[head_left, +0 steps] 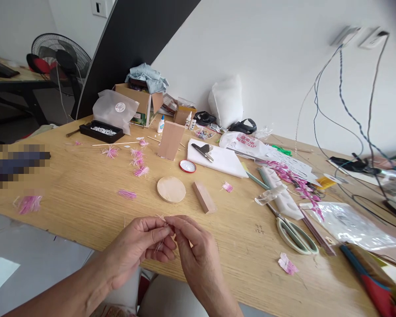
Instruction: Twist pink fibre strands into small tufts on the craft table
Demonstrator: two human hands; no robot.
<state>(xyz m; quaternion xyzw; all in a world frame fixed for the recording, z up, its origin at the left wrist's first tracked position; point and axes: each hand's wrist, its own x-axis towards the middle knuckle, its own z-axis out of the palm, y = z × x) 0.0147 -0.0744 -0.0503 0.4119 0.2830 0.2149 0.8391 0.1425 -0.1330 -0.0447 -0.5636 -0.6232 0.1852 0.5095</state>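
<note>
My left hand and my right hand meet above the table's near edge, fingertips pinched together. Between them is a small bunch of thin, pale pinkish strands, mostly covered by my fingers. Beyond my hands lie a round wooden disc and a rectangular wooden block. A flat bundle of pink strands rests to the left of the disc. Fluffy pink tassels sit farther back, and another pink tassel is near the left edge. A pink-and-white scrap lies to the right.
An upright wooden board, a red-rimmed lid and a clip on white sheets stand mid-table. Scissors and a clear plastic bag lie right. A black tray, glue bottle and cardboard box are behind.
</note>
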